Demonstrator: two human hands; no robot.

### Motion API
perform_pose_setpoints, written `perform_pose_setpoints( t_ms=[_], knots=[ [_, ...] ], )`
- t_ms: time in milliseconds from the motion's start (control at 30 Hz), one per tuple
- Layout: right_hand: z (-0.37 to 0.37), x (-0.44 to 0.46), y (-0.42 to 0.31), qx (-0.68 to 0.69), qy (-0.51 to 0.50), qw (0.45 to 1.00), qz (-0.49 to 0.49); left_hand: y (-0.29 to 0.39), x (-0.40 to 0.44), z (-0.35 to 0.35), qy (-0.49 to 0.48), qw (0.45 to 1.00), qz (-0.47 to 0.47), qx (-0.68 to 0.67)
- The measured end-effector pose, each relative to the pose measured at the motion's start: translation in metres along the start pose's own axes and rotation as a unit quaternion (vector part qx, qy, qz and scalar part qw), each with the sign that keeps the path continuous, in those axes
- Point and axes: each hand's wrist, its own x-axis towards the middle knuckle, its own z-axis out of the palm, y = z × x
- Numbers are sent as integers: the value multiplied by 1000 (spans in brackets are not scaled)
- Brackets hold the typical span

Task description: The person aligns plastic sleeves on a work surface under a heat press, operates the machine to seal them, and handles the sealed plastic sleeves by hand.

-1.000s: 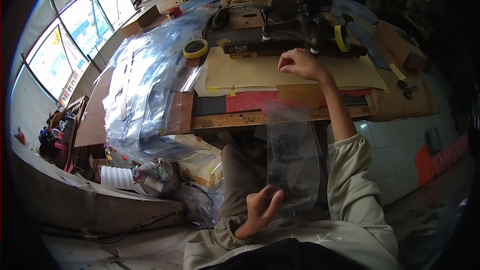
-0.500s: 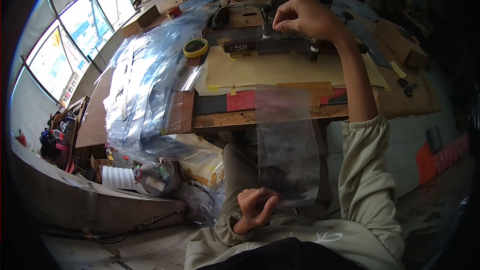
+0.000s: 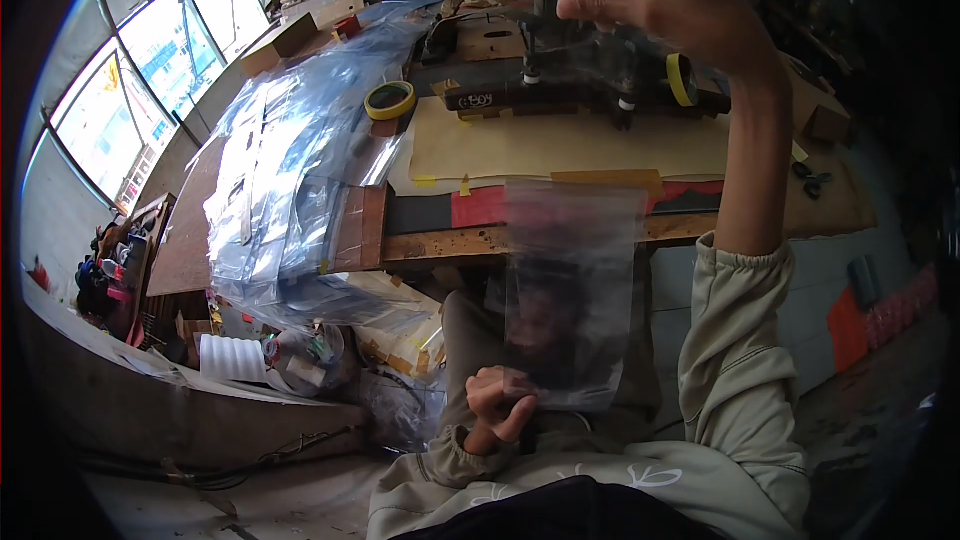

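Observation:
My left hand (image 3: 502, 402), low over my lap, is closed on the lower left edge of a clear plastic sheet (image 3: 575, 315). This sheet hangs in front of the table's wooden edge (image 3: 440, 242), its top overlapping a red strip (image 3: 478, 207). High above the worktop, my right hand (image 3: 665, 5) has its fingertips pinched together; what they hold, if anything, is too faint to make out. Below it are a dark clamp bar (image 3: 500, 98) with white lettering and beige paper (image 3: 570, 147).
Stacked clear plastic sheets (image 3: 285, 160) cover the table's left side. One yellow tape roll (image 3: 390, 100) lies beside them; another (image 3: 682, 80) stands by the bar. Scissors (image 3: 812, 180) rest at the right. A white foam roll (image 3: 233, 358) is at lower left.
My right hand has risen and come closer to the camera. My left hand has shifted slightly left and up, and the clear sheet has moved left.

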Motion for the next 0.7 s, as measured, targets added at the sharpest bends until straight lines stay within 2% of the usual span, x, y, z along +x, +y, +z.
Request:
perform_pose_setpoints(
  t_ms=[100,167,267,333,400,433,467,500,533,567,700],
  knots=[
    [-1,6,7,15,12,1000,9,-3,8,0,-12,996,84,-29],
    [-5,7,8,6,-2,1000,13,-3,8,1,-10,996,88,-31],
    [8,32,54,-56,-19,996,-70,-3,8,3,-10,997,67,-24],
    [39,31,80,-213,129,960,-125,-2,13,4,-19,1000,16,0],
    [71,21,95,-335,277,886,-161,1,22,7,-36,997,-59,38],
    [90,7,95,-379,348,840,-173,-4,21,8,-54,988,-133,48],
    [107,-9,97,-246,281,922,-101,-10,20,11,-38,986,-159,16],
    [123,-27,98,-106,203,973,-25,-16,18,17,-21,982,-185,-18],
    [135,-45,98,-120,129,983,48,-20,18,22,-3,976,-209,-52],
    [148,-61,99,-132,56,982,121,-19,18,20,-29,980,-198,-21],
    [194,-93,126,-222,62,967,104,-8,14,27,-21,975,-222,17]
  ],
)
